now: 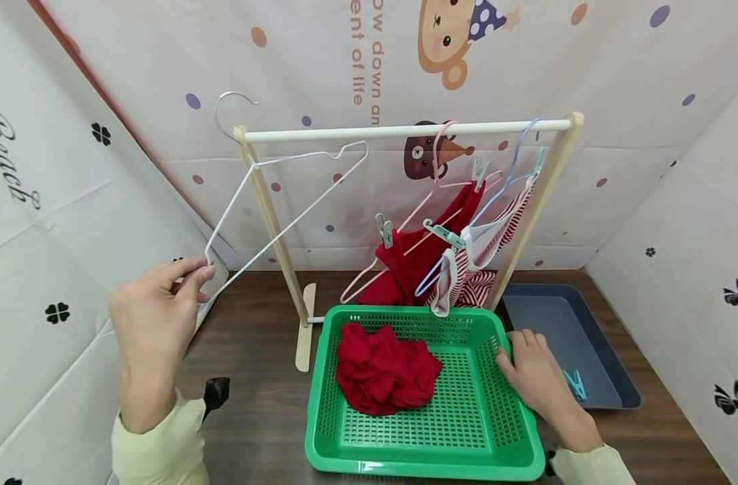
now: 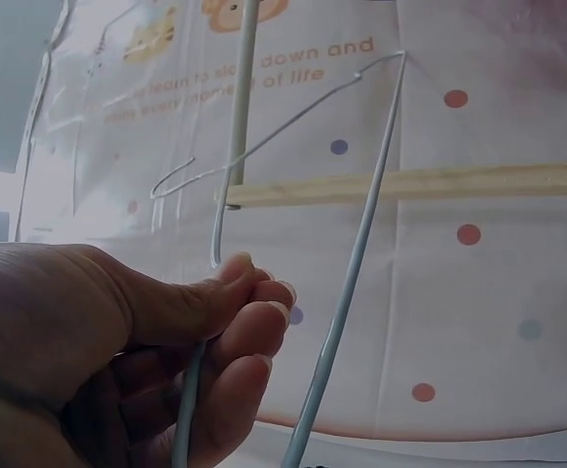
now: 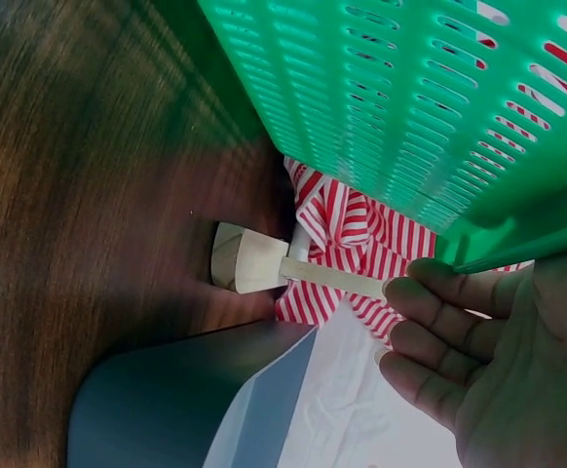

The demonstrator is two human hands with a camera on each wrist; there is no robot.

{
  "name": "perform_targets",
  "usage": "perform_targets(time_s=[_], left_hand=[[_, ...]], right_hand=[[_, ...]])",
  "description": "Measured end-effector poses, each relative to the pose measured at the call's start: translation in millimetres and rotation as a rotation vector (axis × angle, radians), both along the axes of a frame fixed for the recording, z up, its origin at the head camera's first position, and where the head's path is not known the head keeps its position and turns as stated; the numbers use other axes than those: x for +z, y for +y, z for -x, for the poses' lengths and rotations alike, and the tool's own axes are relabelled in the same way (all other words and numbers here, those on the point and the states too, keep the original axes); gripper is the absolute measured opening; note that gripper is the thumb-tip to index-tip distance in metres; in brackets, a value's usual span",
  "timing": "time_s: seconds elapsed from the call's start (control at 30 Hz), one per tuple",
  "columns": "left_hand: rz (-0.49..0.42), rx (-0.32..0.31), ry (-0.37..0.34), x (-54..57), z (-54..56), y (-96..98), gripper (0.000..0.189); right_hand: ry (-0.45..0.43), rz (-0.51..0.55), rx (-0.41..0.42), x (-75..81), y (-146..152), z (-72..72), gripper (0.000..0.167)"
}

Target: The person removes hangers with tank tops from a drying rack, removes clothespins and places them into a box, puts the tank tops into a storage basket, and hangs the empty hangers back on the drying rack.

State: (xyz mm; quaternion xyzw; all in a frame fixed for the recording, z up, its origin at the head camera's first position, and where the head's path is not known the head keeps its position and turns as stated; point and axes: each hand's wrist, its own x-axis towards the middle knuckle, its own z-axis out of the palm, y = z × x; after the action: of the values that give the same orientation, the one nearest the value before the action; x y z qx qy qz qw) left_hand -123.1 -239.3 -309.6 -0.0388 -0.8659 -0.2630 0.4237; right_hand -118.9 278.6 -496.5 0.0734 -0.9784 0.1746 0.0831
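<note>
Head camera, watched from my remote post: at about nine o'clock, the left hand (image 1: 157,316) pinches a white wire hanger (image 1: 308,209) at a lower corner, thumb pressed to fingers. I get the same pinch through the left wrist view. From that hand, the hanger's hook rises toward one o'clock, beside the nine o'clock end of the clothes rack (image 1: 345,133).

I see the right hand (image 1: 541,370) at three o'clock on the green basket (image 1: 429,465), thumb over the rim and fingers outside; on my right wrist view those fingers are loose and extended, clenching nothing. At ten o'clock from the basket's centre sits a crumpled red cloth (image 1: 390,370).

Toward twelve o'clock, behind the basket, I have a clipped red garment (image 1: 426,263) on a pink hanger (image 1: 367,271); at its three o'clock, a striped garment (image 1: 478,286) on a blue hanger (image 1: 514,156). Near the right hand, toward one o'clock, lies a grey tray (image 1: 581,330).
</note>
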Motion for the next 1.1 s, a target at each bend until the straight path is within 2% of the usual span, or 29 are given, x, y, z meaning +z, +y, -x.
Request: perform_targets(time_s=[0.2, 0.33, 0.67, 0.9, 1.03, 1.1], left_hand=[[0.069, 0.003, -0.024, -0.7, 1.4, 1.1, 0.008], [0.119, 0.010, -0.042, -5.6, 2.8, 2.4, 0.009], [0.120, 0.027, -0.066, -10.2, 3.8, 4.3, 0.012], [0.074, 0.049, -0.074, -12.9, 0.0, 7.0, 0.011], [0.039, 0.036, -0.034, -16.1, -1.0, 10.2, 0.013], [-0.016, 0.018, 0.002, -17.4, -0.5, 12.6, 0.015]], right_hand=[[-0.022, 0.009, 0.000, -1.4, 0.3, 0.0, 0.037], [-0.027, 0.018, 0.000, -2.0, 0.2, -1.0, 0.037], [0.025, 0.053, 0.006, -1.8, 0.9, -0.8, 0.034], [0.008, 0.047, 0.004, -1.4, 0.6, -1.7, 0.033], [0.002, 0.049, -0.001, -0.7, 0.1, -1.9, 0.034], [0.000, 0.050, -0.004, -0.5, -0.2, -2.2, 0.034]])
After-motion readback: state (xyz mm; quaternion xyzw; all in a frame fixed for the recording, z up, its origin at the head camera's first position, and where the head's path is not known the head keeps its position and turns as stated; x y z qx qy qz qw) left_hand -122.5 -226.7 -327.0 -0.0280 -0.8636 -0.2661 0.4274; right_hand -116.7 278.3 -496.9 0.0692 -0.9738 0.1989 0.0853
